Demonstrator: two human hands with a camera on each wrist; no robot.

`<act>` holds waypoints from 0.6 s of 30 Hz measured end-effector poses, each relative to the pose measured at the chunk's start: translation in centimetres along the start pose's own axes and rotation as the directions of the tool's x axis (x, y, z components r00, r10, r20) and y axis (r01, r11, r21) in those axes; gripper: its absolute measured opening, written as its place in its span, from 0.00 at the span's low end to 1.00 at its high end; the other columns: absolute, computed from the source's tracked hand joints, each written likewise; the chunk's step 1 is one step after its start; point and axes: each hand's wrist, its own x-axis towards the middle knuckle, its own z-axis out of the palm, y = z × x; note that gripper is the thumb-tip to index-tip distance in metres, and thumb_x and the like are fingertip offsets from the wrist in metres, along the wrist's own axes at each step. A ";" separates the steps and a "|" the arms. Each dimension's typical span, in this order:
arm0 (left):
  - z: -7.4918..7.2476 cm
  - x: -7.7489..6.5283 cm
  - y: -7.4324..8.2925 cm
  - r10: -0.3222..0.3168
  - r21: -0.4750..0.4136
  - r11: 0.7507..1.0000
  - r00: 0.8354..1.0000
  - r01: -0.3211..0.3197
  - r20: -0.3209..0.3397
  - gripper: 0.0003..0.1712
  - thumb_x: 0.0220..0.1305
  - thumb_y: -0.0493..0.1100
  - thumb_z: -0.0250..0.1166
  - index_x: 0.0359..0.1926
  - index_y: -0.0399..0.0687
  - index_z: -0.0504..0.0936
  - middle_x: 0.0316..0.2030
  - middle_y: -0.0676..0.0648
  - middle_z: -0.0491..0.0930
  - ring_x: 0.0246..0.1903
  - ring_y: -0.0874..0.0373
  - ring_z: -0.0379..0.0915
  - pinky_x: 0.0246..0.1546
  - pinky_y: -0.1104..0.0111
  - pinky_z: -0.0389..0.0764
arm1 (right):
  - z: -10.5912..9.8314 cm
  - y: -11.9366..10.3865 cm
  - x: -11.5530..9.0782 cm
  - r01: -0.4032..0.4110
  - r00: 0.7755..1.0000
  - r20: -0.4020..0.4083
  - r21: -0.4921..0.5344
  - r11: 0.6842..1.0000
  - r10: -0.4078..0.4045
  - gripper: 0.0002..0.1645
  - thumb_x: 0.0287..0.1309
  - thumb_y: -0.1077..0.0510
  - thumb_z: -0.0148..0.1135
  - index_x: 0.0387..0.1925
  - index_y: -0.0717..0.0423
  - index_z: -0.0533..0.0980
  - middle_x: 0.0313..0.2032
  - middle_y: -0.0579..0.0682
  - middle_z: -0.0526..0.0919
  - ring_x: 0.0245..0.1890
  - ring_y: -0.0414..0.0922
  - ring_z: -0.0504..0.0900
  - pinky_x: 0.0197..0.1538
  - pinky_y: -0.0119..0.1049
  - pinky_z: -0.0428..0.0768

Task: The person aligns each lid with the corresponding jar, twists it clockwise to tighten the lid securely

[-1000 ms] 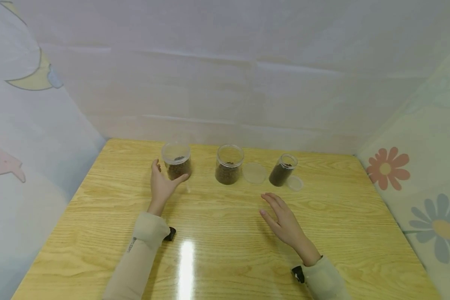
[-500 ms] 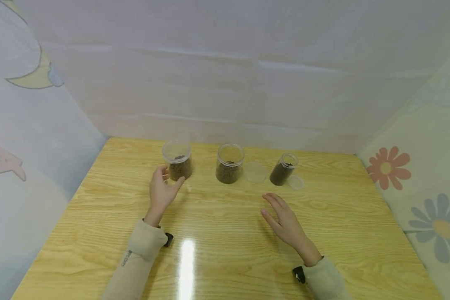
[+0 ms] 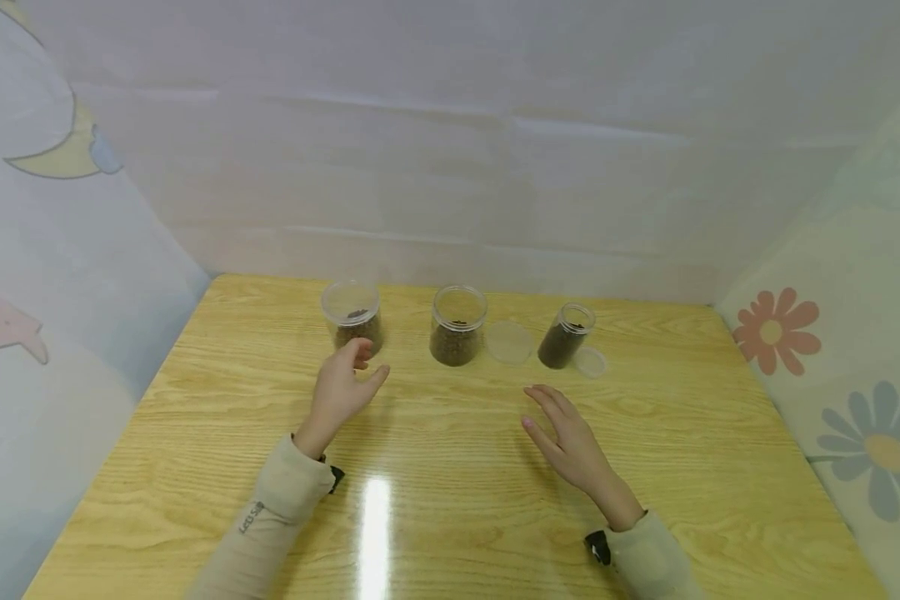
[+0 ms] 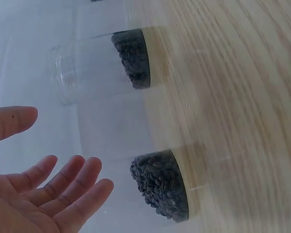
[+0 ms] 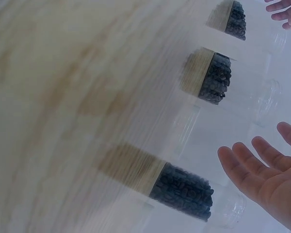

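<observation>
On the wooden table stand three clear jars partly filled with dark beans. My left hand (image 3: 342, 387) is just in front of the wide left jar (image 3: 360, 327), thumb and fingers spread apart and holding nothing; it overlaps the jar's lower part in the head view. That jar's beans (image 4: 160, 187) show beyond the fingertips in the left wrist view. The middle jar (image 3: 457, 343) has an uncovered mouth. My right hand (image 3: 572, 442) hovers with relaxed fingers, in front of the narrow right jar (image 3: 561, 346), which is also uncovered. Nothing is in the right hand (image 5: 266, 179).
A large translucent lid (image 3: 508, 343) lies flat between the middle and right jars. A smaller lid (image 3: 590, 362) lies right of the narrow jar. Pale fabric walls (image 3: 450, 183) close in the table (image 3: 450, 500) at the back and both sides.
My left hand has drawn back from around the left jar, toward me and then slightly right. The jars and lids stay in place, and the right hand is still.
</observation>
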 end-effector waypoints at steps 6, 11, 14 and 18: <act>0.5 0.3 0.0 0.012 0.013 1.000 0.999 -0.013 0.047 0.26 0.56 0.44 0.65 0.53 0.34 0.70 0.44 0.35 0.76 0.40 0.44 0.75 0.39 0.55 0.77 | 0.0 0.0 0.1 0.000 1.000 0.004 -0.002 1.000 0.000 0.26 0.61 0.58 0.55 0.58 0.65 0.66 0.58 0.62 0.66 0.57 0.61 0.65 0.52 0.60 0.67; 1.0 0.7 0.1 0.042 0.006 0.999 0.995 -0.043 0.087 0.25 0.57 0.44 0.64 0.53 0.35 0.71 0.43 0.35 0.76 0.39 0.44 0.75 0.38 0.56 0.78 | 0.0 0.1 0.1 -0.006 1.000 0.007 0.000 1.000 0.006 0.26 0.61 0.57 0.55 0.58 0.64 0.66 0.58 0.62 0.66 0.57 0.61 0.65 0.52 0.60 0.67; 1.1 1.0 0.3 0.073 0.006 0.997 0.992 -0.074 0.104 0.25 0.57 0.44 0.64 0.53 0.36 0.71 0.42 0.36 0.77 0.39 0.45 0.76 0.39 0.56 0.78 | 0.0 0.1 0.0 -0.009 1.000 0.006 0.004 1.000 0.009 0.26 0.61 0.58 0.56 0.58 0.64 0.66 0.58 0.62 0.66 0.57 0.61 0.64 0.52 0.61 0.67; 1.4 1.6 0.4 0.093 -0.016 0.996 0.985 -0.091 0.144 0.26 0.57 0.44 0.64 0.54 0.36 0.70 0.44 0.35 0.76 0.41 0.44 0.75 0.40 0.55 0.77 | 0.0 0.1 0.0 -0.013 1.000 0.005 0.002 1.000 0.013 0.26 0.61 0.57 0.56 0.58 0.65 0.66 0.58 0.62 0.66 0.58 0.61 0.64 0.53 0.61 0.67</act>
